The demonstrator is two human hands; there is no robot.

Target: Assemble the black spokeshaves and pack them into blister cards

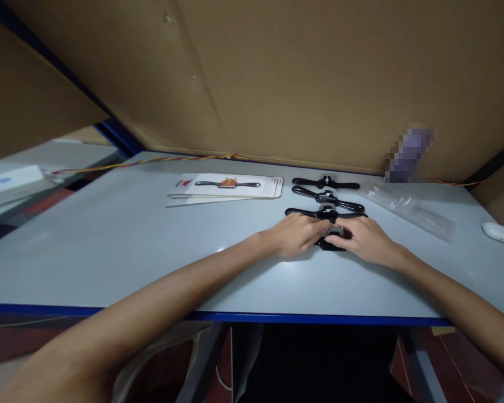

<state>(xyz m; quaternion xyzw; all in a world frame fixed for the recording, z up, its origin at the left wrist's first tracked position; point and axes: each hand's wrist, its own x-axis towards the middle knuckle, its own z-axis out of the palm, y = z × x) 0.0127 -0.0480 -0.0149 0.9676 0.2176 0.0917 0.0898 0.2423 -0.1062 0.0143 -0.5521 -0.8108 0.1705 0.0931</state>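
Observation:
Both my hands meet over the nearest black spokeshave [334,245], which lies on the table with its handles mostly hidden under them. My left hand [296,234] is closed at the left side of its middle, fingers bent onto it. From the other side, my right hand [368,239] pinches around the metal part at its centre. Just beyond my fingers lies another spokeshave [327,211]. Behind that are a tilted spokeshave [326,196] and, farthest back, one more spokeshave [326,182], all roughly crosswise in a column.
Left of the spokeshaves is a stack of printed cards [229,187] picturing the tool. Clear plastic packaging [411,210] lies to the right, near a white rounded case [498,232]. A cardboard wall [277,84] closes off the back, with a blurred purple item [409,155] against it.

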